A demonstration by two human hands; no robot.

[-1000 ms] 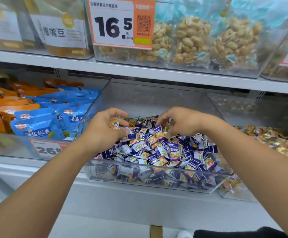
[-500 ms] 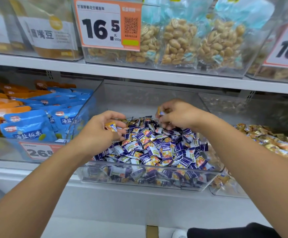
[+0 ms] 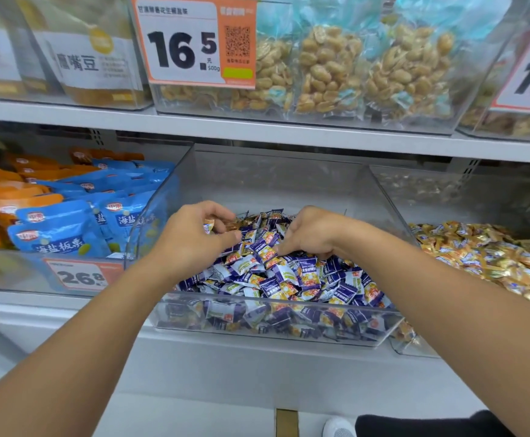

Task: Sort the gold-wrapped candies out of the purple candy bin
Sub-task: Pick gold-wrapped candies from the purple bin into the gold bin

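Observation:
A clear plastic bin [image 3: 276,305] on the lower shelf holds a heap of purple-wrapped candies [image 3: 292,280]. My left hand [image 3: 191,239] hovers over the heap's back left, fingers curled round gold-wrapped candies [image 3: 222,224] that show between thumb and fingers. My right hand [image 3: 309,234] is at the back middle of the heap. Its bent fingers point down and the tips are among the wrappers. Whether they pinch a candy is hidden.
A second clear bin with gold-wrapped candies [image 3: 481,255] stands right of the purple bin. Left of it lie blue snack bags [image 3: 58,230] and orange bags [image 3: 1,200]. A shelf [image 3: 257,127] with peanut packs and price tags hangs close above.
My right hand had lifted a candy at the back of the bin, and it has now dropped back into the heap. My left hand stayed in place, holding its candies.

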